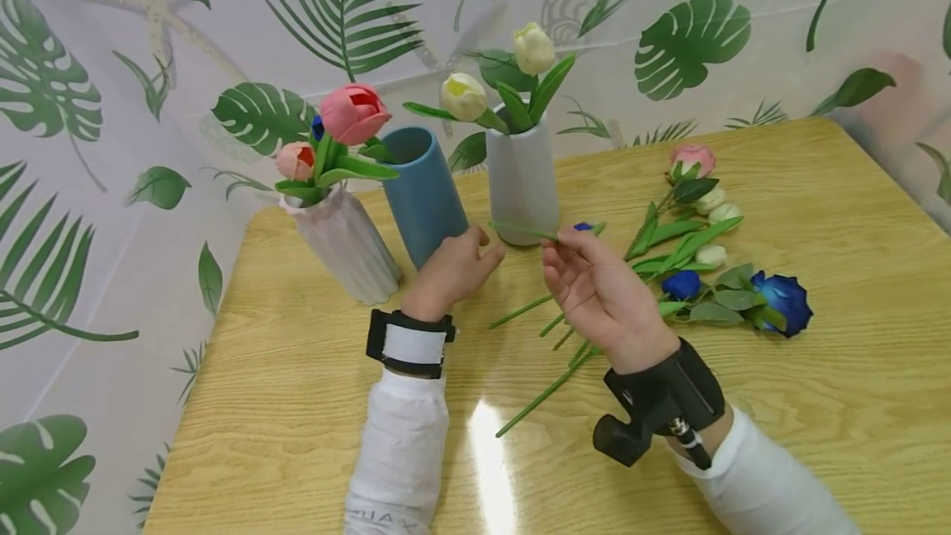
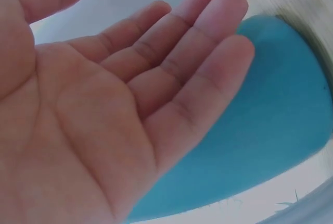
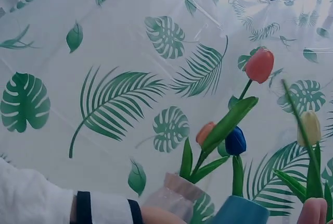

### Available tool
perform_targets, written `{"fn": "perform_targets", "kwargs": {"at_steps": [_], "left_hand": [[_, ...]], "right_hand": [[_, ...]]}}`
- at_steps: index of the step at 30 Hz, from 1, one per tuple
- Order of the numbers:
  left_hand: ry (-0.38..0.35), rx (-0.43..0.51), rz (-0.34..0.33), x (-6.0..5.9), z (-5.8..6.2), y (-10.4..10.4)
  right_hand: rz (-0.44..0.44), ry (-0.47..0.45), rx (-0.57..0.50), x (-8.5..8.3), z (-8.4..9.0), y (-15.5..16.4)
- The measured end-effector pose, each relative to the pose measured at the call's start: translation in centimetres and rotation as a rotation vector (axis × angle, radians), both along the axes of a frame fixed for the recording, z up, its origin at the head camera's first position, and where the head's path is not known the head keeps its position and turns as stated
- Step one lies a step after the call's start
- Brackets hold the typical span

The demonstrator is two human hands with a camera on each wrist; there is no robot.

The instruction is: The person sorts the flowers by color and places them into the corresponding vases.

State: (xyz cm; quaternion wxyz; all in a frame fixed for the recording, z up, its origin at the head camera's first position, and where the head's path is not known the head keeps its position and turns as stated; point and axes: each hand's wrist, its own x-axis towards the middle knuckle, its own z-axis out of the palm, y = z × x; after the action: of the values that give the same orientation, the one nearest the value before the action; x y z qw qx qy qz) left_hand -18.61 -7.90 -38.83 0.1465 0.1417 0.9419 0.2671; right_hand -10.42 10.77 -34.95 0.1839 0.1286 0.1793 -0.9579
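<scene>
My right hand (image 1: 598,287) pinches a thin green flower stem (image 1: 520,229) between thumb and forefinger, palm turned up. The stem points left, across the foot of the white vase (image 1: 522,180). A bit of blue flower (image 1: 583,226) shows behind the fingers; I cannot tell whether it belongs to this stem. In the right wrist view the stem (image 3: 301,122) rises above a fingertip (image 3: 312,212). Beside the lower part of the blue vase (image 1: 425,196) is my left hand (image 1: 453,267), holding nothing. Its fingers lie loosely extended along the blue vase (image 2: 270,109) in the left wrist view.
A pinkish ribbed vase (image 1: 345,246) at the left holds pink tulips (image 1: 355,114). White tulips (image 1: 464,97) stand in the white vase. Right of my right hand lie several loose flowers, among them a pink rose (image 1: 693,159) and a blue rose (image 1: 782,304). Leaf-patterned cloth (image 1: 691,48) hangs behind the table (image 1: 839,403).
</scene>
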Motion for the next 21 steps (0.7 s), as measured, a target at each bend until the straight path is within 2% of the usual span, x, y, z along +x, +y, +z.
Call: {"fn": "perform_targets", "kwargs": {"at_steps": [6,12,16,18,21], "left_hand": [[-0.025,-0.011,0.027,0.4,0.1,-1.0],[-0.06,-0.034,0.027,0.8,0.0,-3.1],[-0.063,-0.055,0.021,1.5,0.4,-5.0],[-0.029,-0.075,0.006,1.8,0.6,-6.2],[-0.025,-0.093,-0.005,2.3,0.9,-8.2]], "right_hand": [[0.055,-0.111,-0.111,0.0,-0.8,-0.9],[0.077,-0.22,-0.194,-0.6,-2.0,-1.6],[0.1,-0.235,-0.17,-0.7,-2.4,-2.1],[0.112,-0.22,-0.142,-0.6,-2.5,-2.2],[0.125,-0.197,-0.098,-0.6,-2.6,-2.4]]}}
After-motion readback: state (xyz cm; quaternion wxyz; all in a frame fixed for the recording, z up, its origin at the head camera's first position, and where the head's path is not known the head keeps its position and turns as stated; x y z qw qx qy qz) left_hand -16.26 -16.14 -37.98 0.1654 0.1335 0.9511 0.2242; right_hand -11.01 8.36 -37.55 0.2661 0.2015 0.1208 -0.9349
